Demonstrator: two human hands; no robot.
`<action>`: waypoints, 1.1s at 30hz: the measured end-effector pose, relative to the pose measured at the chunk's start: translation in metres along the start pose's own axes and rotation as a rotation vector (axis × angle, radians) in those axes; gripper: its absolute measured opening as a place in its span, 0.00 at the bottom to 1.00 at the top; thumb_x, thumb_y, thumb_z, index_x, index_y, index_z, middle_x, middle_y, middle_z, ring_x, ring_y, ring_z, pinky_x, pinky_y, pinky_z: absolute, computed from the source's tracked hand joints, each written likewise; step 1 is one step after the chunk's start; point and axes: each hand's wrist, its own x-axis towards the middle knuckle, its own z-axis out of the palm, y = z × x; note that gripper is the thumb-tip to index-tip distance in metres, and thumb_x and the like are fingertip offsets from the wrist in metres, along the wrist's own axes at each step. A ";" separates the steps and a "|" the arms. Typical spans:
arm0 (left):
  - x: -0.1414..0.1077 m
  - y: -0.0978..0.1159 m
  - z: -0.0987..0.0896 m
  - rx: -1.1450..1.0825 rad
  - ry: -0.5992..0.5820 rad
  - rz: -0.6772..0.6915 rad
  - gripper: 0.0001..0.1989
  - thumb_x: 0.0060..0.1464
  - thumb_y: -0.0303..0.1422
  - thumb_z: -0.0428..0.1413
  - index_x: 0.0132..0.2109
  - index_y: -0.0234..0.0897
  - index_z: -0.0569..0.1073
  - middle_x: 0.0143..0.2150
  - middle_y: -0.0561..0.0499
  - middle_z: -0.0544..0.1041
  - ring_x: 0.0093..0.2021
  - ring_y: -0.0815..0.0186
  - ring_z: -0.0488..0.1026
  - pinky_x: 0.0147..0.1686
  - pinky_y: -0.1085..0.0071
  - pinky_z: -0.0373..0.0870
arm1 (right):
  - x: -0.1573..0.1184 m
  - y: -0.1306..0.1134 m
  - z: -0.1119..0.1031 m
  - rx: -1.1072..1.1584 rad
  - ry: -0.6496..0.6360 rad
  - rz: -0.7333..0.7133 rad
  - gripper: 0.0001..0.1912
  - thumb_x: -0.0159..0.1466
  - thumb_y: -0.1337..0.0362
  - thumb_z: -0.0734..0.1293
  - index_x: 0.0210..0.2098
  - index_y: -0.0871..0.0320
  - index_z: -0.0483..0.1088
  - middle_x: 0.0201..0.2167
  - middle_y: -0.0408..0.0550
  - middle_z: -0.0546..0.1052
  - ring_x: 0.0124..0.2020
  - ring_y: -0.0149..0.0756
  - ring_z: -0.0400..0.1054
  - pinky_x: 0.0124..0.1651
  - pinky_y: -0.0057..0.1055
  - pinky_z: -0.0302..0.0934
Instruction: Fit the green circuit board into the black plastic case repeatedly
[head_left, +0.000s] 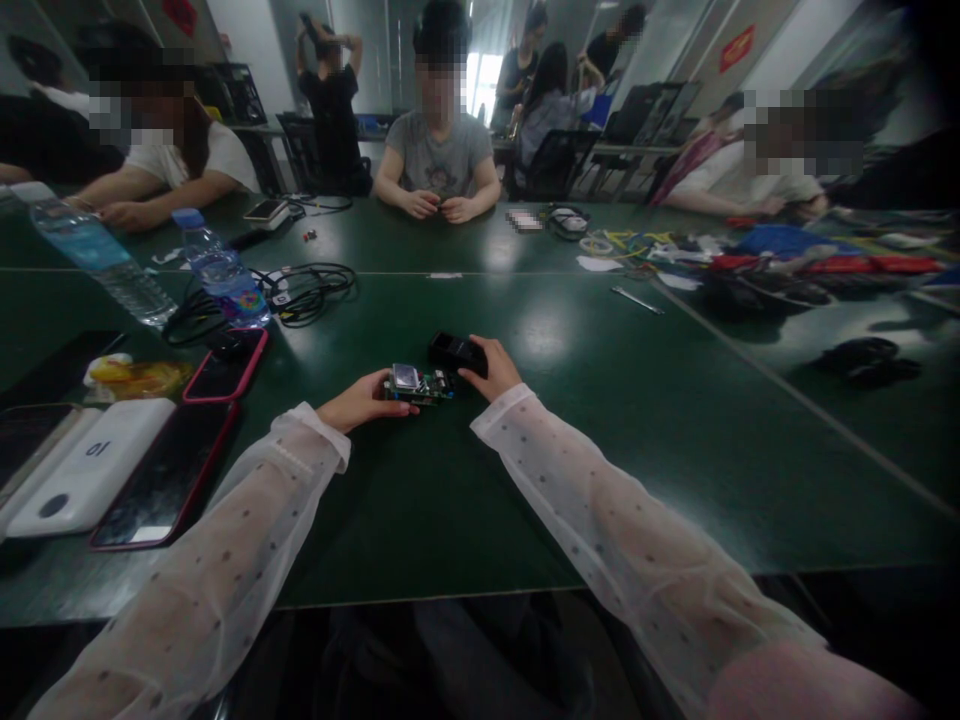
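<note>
Between the thumb and fingers of my left hand (pixel 367 400) is a green circuit board (pixel 424 388) with a small grey screen on top. It is held just above the green table or resting on it; I cannot tell which. My right hand (pixel 495 368) grips the right end of a black plastic case (pixel 448 348), an oblong box with a recess in its near-left part. The case sits just behind the board, and their edges overlap in view, so whether they touch is unclear. Sheer white dotted sleeves cover both my forearms.
Phones, a white power bank (pixel 94 465), a yellow packet (pixel 142 378) and two water bottles (pixel 221 270) crowd the left. Black cables (pixel 315 293) lie behind. A metal tool (pixel 637 300) and a tangle of wires (pixel 630 245) are rightward. A person (pixel 439 150) sits opposite.
</note>
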 end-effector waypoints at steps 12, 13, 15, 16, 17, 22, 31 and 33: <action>0.000 0.002 0.004 -0.028 -0.002 0.035 0.30 0.45 0.23 0.66 0.55 0.33 0.66 0.50 0.41 0.76 0.46 0.59 0.77 0.57 0.51 0.65 | -0.005 -0.044 -0.010 0.488 0.101 0.012 0.32 0.52 0.48 0.73 0.51 0.53 0.63 0.48 0.52 0.73 0.50 0.47 0.69 0.53 0.46 0.64; 0.001 0.001 0.003 -0.024 -0.011 0.041 0.29 0.45 0.23 0.66 0.55 0.33 0.66 0.49 0.41 0.77 0.46 0.59 0.77 0.57 0.51 0.65 | -0.007 -0.049 -0.011 0.497 0.077 -0.014 0.32 0.52 0.48 0.73 0.51 0.53 0.64 0.48 0.51 0.73 0.50 0.47 0.69 0.53 0.46 0.64; 0.001 0.000 0.001 -0.021 -0.022 0.055 0.28 0.45 0.23 0.66 0.54 0.33 0.67 0.47 0.43 0.78 0.45 0.60 0.78 0.57 0.52 0.65 | -0.010 -0.057 -0.011 0.502 0.010 -0.076 0.31 0.52 0.49 0.74 0.50 0.52 0.64 0.48 0.51 0.73 0.51 0.46 0.69 0.53 0.46 0.64; 0.001 -0.001 0.001 -0.022 -0.027 0.058 0.28 0.45 0.23 0.66 0.54 0.33 0.67 0.46 0.44 0.78 0.45 0.60 0.78 0.57 0.52 0.65 | -0.011 -0.060 -0.011 0.499 -0.015 -0.101 0.30 0.52 0.49 0.74 0.50 0.51 0.65 0.49 0.51 0.73 0.51 0.46 0.68 0.54 0.46 0.64; 0.001 -0.001 0.001 -0.024 -0.032 0.057 0.28 0.45 0.23 0.66 0.53 0.33 0.68 0.46 0.45 0.78 0.45 0.61 0.78 0.57 0.53 0.65 | -0.013 -0.062 -0.011 0.494 -0.035 -0.120 0.30 0.52 0.50 0.74 0.50 0.52 0.65 0.49 0.51 0.73 0.52 0.47 0.68 0.54 0.46 0.64; 0.001 0.000 0.001 -0.028 -0.048 0.052 0.28 0.45 0.22 0.65 0.54 0.34 0.68 0.47 0.46 0.78 0.46 0.61 0.77 0.58 0.53 0.64 | -0.014 -0.064 -0.011 0.499 -0.057 -0.122 0.30 0.52 0.51 0.74 0.50 0.52 0.65 0.50 0.52 0.72 0.52 0.47 0.68 0.55 0.48 0.63; 0.002 -0.001 -0.001 -0.042 -0.047 0.054 0.26 0.45 0.23 0.66 0.52 0.32 0.70 0.45 0.44 0.79 0.45 0.61 0.78 0.57 0.52 0.64 | -0.016 -0.064 -0.011 0.576 -0.112 -0.112 0.30 0.52 0.52 0.75 0.51 0.51 0.66 0.50 0.51 0.72 0.52 0.46 0.69 0.56 0.48 0.63; 0.002 -0.002 -0.001 -0.052 -0.040 0.044 0.26 0.45 0.22 0.66 0.52 0.32 0.70 0.44 0.44 0.79 0.45 0.60 0.78 0.58 0.52 0.63 | -0.016 -0.064 -0.010 0.561 -0.128 -0.121 0.30 0.52 0.53 0.75 0.51 0.51 0.66 0.50 0.50 0.73 0.52 0.46 0.69 0.56 0.49 0.62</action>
